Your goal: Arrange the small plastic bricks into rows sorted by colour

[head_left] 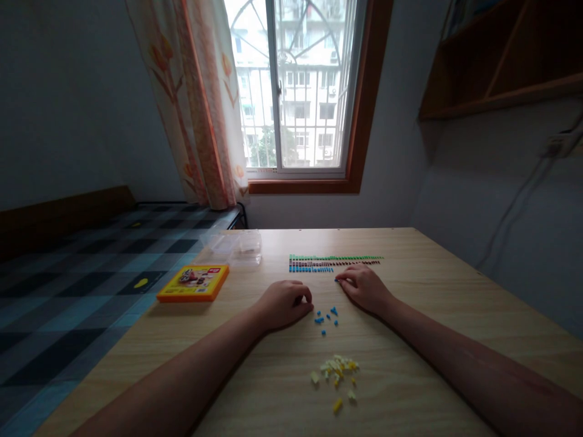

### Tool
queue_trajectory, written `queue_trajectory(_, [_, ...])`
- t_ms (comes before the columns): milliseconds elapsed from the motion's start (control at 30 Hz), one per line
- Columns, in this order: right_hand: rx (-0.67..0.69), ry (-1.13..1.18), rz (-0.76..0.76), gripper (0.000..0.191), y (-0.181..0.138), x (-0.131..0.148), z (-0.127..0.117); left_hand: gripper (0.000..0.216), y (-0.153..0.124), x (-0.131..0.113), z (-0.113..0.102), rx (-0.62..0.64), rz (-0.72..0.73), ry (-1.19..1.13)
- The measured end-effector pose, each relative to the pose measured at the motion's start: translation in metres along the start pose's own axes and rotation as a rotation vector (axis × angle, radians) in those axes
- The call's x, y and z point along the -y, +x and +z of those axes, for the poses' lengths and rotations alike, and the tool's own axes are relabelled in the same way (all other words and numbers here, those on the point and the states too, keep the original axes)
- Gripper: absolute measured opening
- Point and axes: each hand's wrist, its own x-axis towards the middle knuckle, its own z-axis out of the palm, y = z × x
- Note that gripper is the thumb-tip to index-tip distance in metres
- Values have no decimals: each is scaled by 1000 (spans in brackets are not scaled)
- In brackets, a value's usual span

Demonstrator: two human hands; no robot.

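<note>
My right hand (364,287) pinches a small blue building brick (336,279) between thumb and fingertips, close to the table. Just beyond it, the row of blue bricks (310,269) ends, with a brown row (328,264) and a green row (334,257) behind. Curled on the tabletop, my left hand (286,303) has thumb and index fingertips together; anything between them is too small to make out. Beside those fingertips lie several loose blue bricks (319,320). Closer to me is a pile of pale and bright yellow bricks (339,367).
On the wooden table (432,340), a yellow-orange box (194,283) lies at the left edge, with a clear plastic tray (234,246) behind it. A bed with a checked cover (68,303) borders the left side. A window (305,91) stands beyond the far edge.
</note>
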Motion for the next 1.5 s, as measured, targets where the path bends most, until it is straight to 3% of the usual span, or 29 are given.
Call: queue_trajectory(1500, [38,18,40,17,0,0,0,11,0,2,4,-26,20,32])
